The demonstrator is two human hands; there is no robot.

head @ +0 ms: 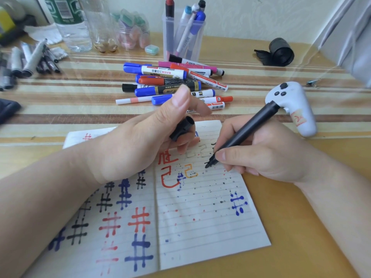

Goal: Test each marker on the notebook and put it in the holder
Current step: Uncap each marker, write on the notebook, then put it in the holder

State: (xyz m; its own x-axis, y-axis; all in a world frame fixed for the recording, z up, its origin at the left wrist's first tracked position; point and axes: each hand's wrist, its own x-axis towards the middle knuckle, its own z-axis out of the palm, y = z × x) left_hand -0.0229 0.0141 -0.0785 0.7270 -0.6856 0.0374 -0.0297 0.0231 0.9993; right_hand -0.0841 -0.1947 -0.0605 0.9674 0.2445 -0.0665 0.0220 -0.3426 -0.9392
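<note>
A wooden table (pixel 301 217) fills the frame, with a striped mat across its upper half. An open lined notebook (pixel 200 227) lies at the lower centre. Its left page is covered with black, blue and red hash marks, and its right page carries red and orange characters, one blue hash mark and scattered ink specks.

Two bare forearms reach in from the bottom corners. The left hand (pixel 144 141) hovers over the top of the notebook with its thumb raised, its curled fingers gripping a black cap (pixel 182 128), open end up. The right hand (pixel 261 155), just beside it at centre right, pinches a black marker (pixel 247 133) in a writing grip. The barrel slants toward the upper right and the tip is down at the top of the right page.

Above the notebook, at the centre, a loose pile of markers (pixel 170 83) lies on the mat, with blue, red, black and pink ones crossing each other. Behind the pile, at the top centre, stands a clear holder (pixel 181 37) with several markers upright inside.

A white game controller (pixel 291 105) rests at the right, near the marker's back end. Clear plastic bottles (pixel 70 27) stand at the upper left, with a heap of grey and black pens (pixel 30 61) lying below them. A black roll (pixel 281 52) sits at the upper right.
</note>
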